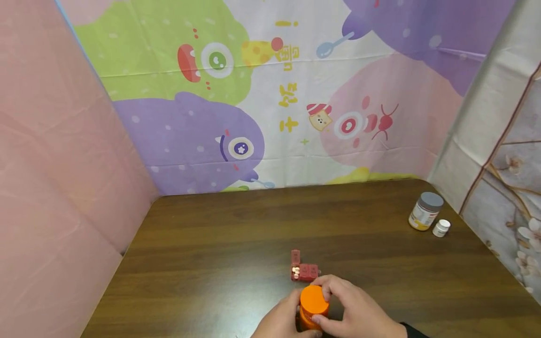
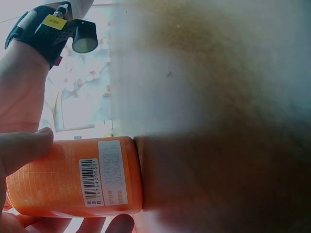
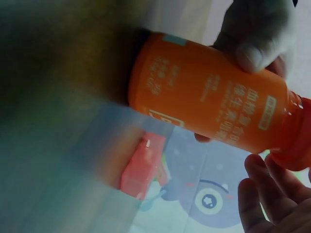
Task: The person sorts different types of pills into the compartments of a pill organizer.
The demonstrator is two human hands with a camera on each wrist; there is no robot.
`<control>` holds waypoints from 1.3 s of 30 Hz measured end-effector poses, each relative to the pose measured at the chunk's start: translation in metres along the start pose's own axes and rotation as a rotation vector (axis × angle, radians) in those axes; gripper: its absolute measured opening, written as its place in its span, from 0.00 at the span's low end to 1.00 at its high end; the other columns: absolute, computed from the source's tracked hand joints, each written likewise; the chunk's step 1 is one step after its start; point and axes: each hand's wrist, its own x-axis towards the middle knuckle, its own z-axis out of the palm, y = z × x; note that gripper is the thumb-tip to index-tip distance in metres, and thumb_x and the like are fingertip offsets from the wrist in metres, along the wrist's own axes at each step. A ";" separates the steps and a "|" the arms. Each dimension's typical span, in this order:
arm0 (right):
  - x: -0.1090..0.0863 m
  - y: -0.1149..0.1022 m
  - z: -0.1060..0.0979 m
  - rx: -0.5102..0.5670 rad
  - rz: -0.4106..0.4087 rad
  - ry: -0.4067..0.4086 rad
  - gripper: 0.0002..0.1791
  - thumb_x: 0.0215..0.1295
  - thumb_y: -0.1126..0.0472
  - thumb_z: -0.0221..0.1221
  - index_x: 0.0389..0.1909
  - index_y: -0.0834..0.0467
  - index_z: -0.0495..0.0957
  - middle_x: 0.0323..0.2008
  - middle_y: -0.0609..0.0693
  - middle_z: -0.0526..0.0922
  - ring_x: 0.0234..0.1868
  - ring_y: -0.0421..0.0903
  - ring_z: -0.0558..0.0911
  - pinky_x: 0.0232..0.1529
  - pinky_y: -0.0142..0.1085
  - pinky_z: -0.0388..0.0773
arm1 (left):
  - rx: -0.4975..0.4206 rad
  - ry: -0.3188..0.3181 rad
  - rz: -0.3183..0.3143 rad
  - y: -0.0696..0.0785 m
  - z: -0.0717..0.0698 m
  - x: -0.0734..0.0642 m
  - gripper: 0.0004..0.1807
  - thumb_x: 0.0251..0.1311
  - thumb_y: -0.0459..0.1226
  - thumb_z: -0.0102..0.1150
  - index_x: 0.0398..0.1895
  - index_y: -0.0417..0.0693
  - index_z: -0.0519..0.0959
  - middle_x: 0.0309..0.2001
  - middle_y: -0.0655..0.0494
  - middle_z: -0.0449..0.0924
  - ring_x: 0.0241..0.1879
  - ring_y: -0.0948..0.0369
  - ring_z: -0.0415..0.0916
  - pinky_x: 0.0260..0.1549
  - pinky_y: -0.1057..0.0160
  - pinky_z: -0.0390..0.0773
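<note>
An orange bottle with a barcode label stands upright on the table. My left hand grips its body, with the thumb on one side and fingers on the other. At the top, my right hand holds the round orange cap between thumb and fingers. A strip of the bottle's neck shows below the cap in the right wrist view. Just beyond the bottle lies a small red pill organizer. Its left compartment has the lid flipped up and holds several pale pills; the lids beside it are down.
Toward the back right of the wooden table stand a jar with a grey lid and a small white bottle. A cartoon-print curtain hangs along the far edge, with pink cloth at the left.
</note>
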 end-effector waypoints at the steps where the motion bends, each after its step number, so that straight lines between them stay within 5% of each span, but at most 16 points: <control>1: 0.000 0.000 0.001 -0.001 0.022 -0.027 0.17 0.64 0.46 0.65 0.35 0.44 0.65 0.54 0.41 0.77 0.47 0.40 0.78 0.45 0.35 0.78 | -0.010 -0.003 -0.010 0.000 0.000 0.000 0.32 0.49 0.47 0.77 0.55 0.53 0.72 0.44 0.67 0.77 0.37 0.68 0.75 0.48 0.52 0.79; 7: 0.000 0.003 0.002 -0.026 0.061 -0.105 0.17 0.62 0.41 0.65 0.31 0.42 0.66 0.55 0.42 0.77 0.48 0.39 0.78 0.47 0.34 0.78 | 0.000 -0.004 -0.017 -0.002 0.000 0.002 0.32 0.49 0.49 0.77 0.56 0.53 0.73 0.44 0.67 0.78 0.37 0.67 0.75 0.48 0.52 0.79; 16: 0.000 0.009 -0.001 -0.051 -0.110 -0.076 0.18 0.63 0.50 0.67 0.30 0.44 0.64 0.55 0.44 0.78 0.47 0.38 0.79 0.39 0.30 0.77 | 0.019 0.003 0.030 -0.004 -0.001 0.003 0.33 0.49 0.48 0.77 0.57 0.54 0.73 0.46 0.66 0.78 0.39 0.70 0.75 0.47 0.58 0.79; 24: 0.004 0.003 0.010 -0.188 0.012 -0.013 0.23 0.59 0.36 0.65 0.41 0.46 0.69 0.39 0.36 0.69 0.33 0.34 0.72 0.34 0.26 0.71 | 0.013 -0.001 0.023 -0.002 0.000 0.003 0.29 0.50 0.46 0.75 0.55 0.54 0.73 0.42 0.69 0.77 0.36 0.70 0.74 0.46 0.60 0.78; 28: 0.003 0.002 0.013 -0.262 0.017 0.003 0.30 0.59 0.34 0.64 0.53 0.49 0.72 0.46 0.37 0.74 0.41 0.33 0.75 0.41 0.32 0.78 | -0.005 -0.012 0.031 -0.003 -0.001 0.003 0.30 0.51 0.45 0.75 0.56 0.54 0.73 0.44 0.69 0.78 0.38 0.70 0.75 0.49 0.59 0.78; 33: 0.001 0.001 0.004 -0.282 -0.065 -0.085 0.39 0.63 0.47 0.65 0.73 0.47 0.61 0.66 0.42 0.70 0.61 0.42 0.74 0.57 0.46 0.76 | -0.008 0.000 0.093 -0.007 0.000 0.002 0.32 0.52 0.46 0.74 0.59 0.56 0.71 0.47 0.69 0.77 0.43 0.70 0.75 0.51 0.60 0.77; 39: 0.003 0.001 -0.003 -0.268 -0.114 -0.191 0.33 0.66 0.53 0.62 0.72 0.49 0.64 0.64 0.42 0.74 0.60 0.44 0.75 0.58 0.47 0.75 | -0.026 0.003 0.146 -0.010 0.002 0.003 0.36 0.53 0.50 0.73 0.64 0.58 0.69 0.53 0.68 0.77 0.46 0.70 0.76 0.52 0.62 0.76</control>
